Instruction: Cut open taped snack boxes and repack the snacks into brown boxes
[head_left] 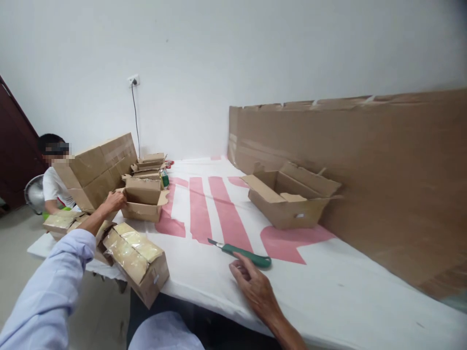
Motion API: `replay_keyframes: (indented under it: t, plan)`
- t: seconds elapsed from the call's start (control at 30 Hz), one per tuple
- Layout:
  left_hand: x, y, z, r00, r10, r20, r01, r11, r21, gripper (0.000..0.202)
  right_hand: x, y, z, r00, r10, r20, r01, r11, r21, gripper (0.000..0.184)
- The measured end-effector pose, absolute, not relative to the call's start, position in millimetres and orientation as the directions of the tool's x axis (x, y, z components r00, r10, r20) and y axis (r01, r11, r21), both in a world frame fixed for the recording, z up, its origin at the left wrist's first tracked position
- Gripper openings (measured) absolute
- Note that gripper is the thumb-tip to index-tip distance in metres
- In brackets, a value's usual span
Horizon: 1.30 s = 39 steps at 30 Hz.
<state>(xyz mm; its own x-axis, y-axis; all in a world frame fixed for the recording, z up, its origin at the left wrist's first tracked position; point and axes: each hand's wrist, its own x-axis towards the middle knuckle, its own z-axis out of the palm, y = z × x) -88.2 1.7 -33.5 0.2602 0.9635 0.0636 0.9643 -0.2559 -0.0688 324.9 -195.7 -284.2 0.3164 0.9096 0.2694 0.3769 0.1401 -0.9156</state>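
Note:
My left hand (114,201) reaches far left and grips the near edge of a small open cardboard box (144,200), fingers curled on it. My right hand (251,283) lies on the white table cover (328,291) with fingers loosely bent, fingertips just short of a green-handled utility knife (244,252). The knife lies flat, blade pointing left. A sealed, taped box (136,260) sits near my left elbow at the table's front edge.
An open empty box (290,197) stands at the right middle. A large cardboard sheet (365,170) leans along the right side. A big tilted box (97,170), stacked small boxes (149,164) and another person (54,180) are at the far left.

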Motion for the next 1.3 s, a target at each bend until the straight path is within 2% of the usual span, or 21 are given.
replay_keyframes:
  t: [0.2,0.3,0.37,0.43,0.53,0.6,0.7,0.8,0.87,0.97,1.1,1.2,1.3]
  plan:
    - [-98.7,-13.6,-31.4,0.166,0.985,0.048,0.983,-0.162,-0.087,0.018,329.3,-196.7,-289.0,0.292,0.907,0.303,0.426,0.160,-0.890,0.049]
    - [-104.3,-51.6,-30.9,0.142,0.989,0.045,0.988,-0.140,-0.060,0.022,317.8,-202.9,-288.6,0.285,0.898,0.336,0.457,0.181,-0.871,0.055]
    - [-101.9,-85.8,-37.1,0.141,0.990,0.021,0.989,-0.140,-0.040,0.029,295.5,-212.3,-284.2,0.220,0.912,0.345,0.436,0.224,-0.872,0.067]
    - [-93.0,-119.1,-48.3,0.157,0.988,0.008,0.987,-0.156,-0.033,0.037,262.2,-225.6,-276.8,0.084,0.934,0.347,0.383,0.292,-0.877,0.083]
    - [-71.9,-155.5,-70.8,0.175,0.982,0.064,0.980,-0.167,-0.108,0.034,207.9,-245.7,-264.7,-0.120,0.925,0.360,0.317,0.379,-0.869,0.108]
    - [-57.9,-169.1,-85.9,0.143,0.982,0.124,0.984,-0.128,-0.124,0.034,183.1,-253.6,-259.1,-0.153,0.924,0.351,0.300,0.382,-0.874,0.119]
    - [-44.4,-180.2,-102.9,0.091,0.978,0.187,0.996,-0.091,-0.011,0.038,181.5,-251.5,-256.2,-0.148,0.941,0.305,0.285,0.336,-0.898,0.123]
    - [-42.1,-188.6,-108.9,0.051,0.974,0.222,0.979,-0.092,0.180,0.035,223.5,-233.3,-257.2,-0.170,0.941,0.294,0.288,0.333,-0.898,0.111]
    - [-44.2,-194.8,-109.3,0.039,0.976,0.213,0.944,-0.106,0.312,0.033,266.1,-215.6,-259.0,-0.159,0.921,0.357,0.373,0.390,-0.842,0.086]
    - [-48.4,-204.7,-112.5,-0.003,0.983,0.182,0.853,-0.092,0.513,0.035,329.4,-189.7,-264.5,-0.115,0.876,0.469,0.660,0.420,-0.622,0.052]
    - [-55.0,-213.8,-128.1,-0.088,0.987,0.132,0.630,-0.047,0.775,0.043,378.4,-168.5,-278.5,-0.122,0.920,0.373,0.903,0.259,-0.343,0.031]
    - [-61.2,-214.4,-141.6,-0.037,0.991,0.126,0.499,-0.092,0.862,0.038,386.0,-161.1,-288.6,-0.148,0.946,0.289,0.958,0.210,-0.197,0.023]
    - [-66.0,-209.2,-151.4,0.056,0.993,0.100,0.448,-0.114,0.887,0.036,382.7,-158.2,-296.4,-0.119,0.951,0.286,0.976,0.165,-0.142,0.024]
